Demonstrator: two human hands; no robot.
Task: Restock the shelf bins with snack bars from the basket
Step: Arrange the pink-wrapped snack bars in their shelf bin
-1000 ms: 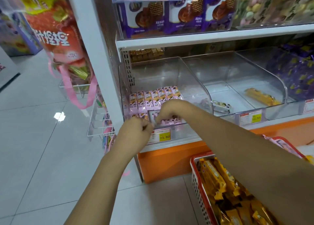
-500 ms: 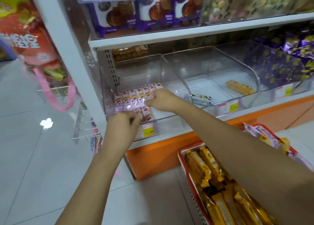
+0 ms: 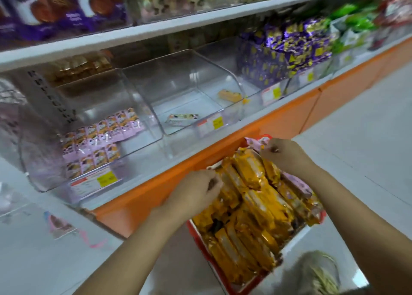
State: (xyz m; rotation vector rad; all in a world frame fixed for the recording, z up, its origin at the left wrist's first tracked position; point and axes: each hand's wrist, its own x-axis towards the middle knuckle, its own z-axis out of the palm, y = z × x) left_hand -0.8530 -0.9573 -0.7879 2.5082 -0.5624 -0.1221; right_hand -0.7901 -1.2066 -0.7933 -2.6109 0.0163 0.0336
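Two hands hover low over one red basket (image 3: 200, 243) on the floor in front of the orange shelf base (image 3: 278, 118). The basket is heaped with yellow bars (image 3: 256, 201), too many and too blurred to count, with a few pink bars (image 3: 296, 186) along its right side and far end. On the shelf I see three clear bins. One, the left bin (image 3: 138, 107), holds two rows of pink bars (image 3: 100, 136). The middle bin (image 3: 178, 83) holds one pale bar (image 3: 181, 119), and the third bin (image 3: 223, 58) one yellow bar (image 3: 229, 95). My left hand (image 3: 194, 193) is at the basket's left edge, its fingers (image 3: 211, 183) curled against the yellow bars. My right hand (image 3: 284, 155) is at the far end, its fingers (image 3: 270, 148) curled beside a pink wrapper (image 3: 254, 142). Whether either hand actually grips a bar I cannot tell through the blur.
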